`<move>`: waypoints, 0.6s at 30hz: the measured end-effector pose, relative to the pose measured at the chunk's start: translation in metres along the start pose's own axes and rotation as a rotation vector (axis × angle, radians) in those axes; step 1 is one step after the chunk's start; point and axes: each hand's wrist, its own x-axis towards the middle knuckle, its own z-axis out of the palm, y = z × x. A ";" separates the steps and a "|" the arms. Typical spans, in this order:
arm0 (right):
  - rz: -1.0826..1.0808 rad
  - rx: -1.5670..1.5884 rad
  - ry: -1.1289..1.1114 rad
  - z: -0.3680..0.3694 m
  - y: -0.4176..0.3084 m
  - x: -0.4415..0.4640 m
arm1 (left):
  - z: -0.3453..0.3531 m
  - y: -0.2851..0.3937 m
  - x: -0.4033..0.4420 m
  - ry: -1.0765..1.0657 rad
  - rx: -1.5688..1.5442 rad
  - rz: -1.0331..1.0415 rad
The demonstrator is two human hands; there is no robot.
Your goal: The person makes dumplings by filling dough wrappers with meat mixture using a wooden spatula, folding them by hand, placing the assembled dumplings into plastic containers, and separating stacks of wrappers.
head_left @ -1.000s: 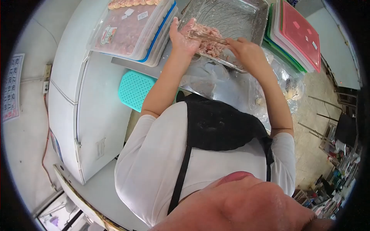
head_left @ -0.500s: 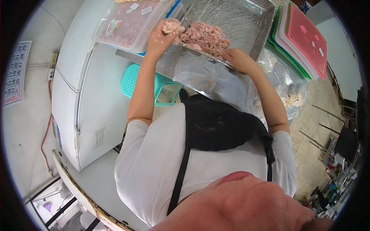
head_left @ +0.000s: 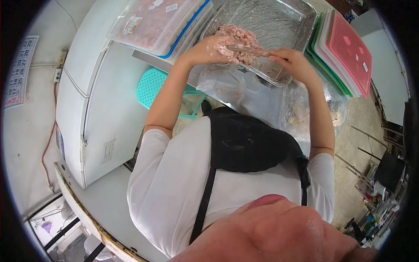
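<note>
Pinkish minced meat (head_left: 240, 37) lies heaped at the near left end of a metal tray (head_left: 288, 19). My left hand (head_left: 210, 50), dotted with bits of meat, is cupped against the heap with a lump of the mince in it; its fingertips are partly hidden. From the other side, my right hand (head_left: 290, 61) grips the brownish handle of a flat metal utensil (head_left: 246, 49). Its blade lies across the meat, close to my left fingers. I cannot make out whether it is a knife or a spatula.
Stacked clear plastic containers (head_left: 152, 26) with pinkish contents stand left of the tray. Coloured lids (head_left: 349, 48) are stacked at the right. Plastic bags (head_left: 244, 87) lie along the near table edge. Below are a turquoise stool (head_left: 150, 87) and, leftward, a white refrigerator (head_left: 109, 109).
My left hand has come down from above the containers' edge to the heap, moving right with its lump. The utensil has lifted onto the meat, and my right hand has shifted right.
</note>
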 end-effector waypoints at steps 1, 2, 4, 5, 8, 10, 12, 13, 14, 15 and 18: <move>0.017 0.009 0.004 -0.010 -0.005 -0.002 | 0.000 0.000 0.000 -0.015 -0.046 -0.013; 0.033 0.018 0.006 -0.015 -0.009 -0.004 | -0.001 0.000 0.002 -0.032 -0.077 0.026; -0.088 0.079 0.018 0.010 -0.020 -0.005 | -0.005 0.003 0.006 -0.076 -0.146 0.107; -0.146 0.109 0.026 0.022 -0.023 -0.006 | -0.003 0.002 0.005 -0.019 -0.081 0.156; -0.113 0.048 0.039 0.017 -0.007 0.003 | 0.004 -0.006 0.001 0.056 -0.052 0.136; -0.064 -0.145 0.137 0.012 -0.018 0.002 | 0.003 -0.012 0.007 -0.044 -0.245 -0.100; 0.022 -0.416 0.300 0.013 -0.040 -0.004 | 0.003 -0.016 0.008 0.011 -0.348 -0.228; 0.011 -0.419 0.303 0.020 -0.045 -0.002 | 0.003 -0.016 0.007 0.037 -0.404 -0.293; 0.004 -0.423 0.304 0.033 -0.046 -0.001 | 0.001 -0.017 0.005 0.027 -0.388 -0.309; 0.001 -0.427 0.305 0.051 -0.043 -0.003 | 0.000 -0.019 0.004 0.024 -0.334 -0.219; 0.174 -0.441 0.171 0.054 0.016 -0.006 | -0.012 -0.022 0.000 0.010 -0.299 -0.080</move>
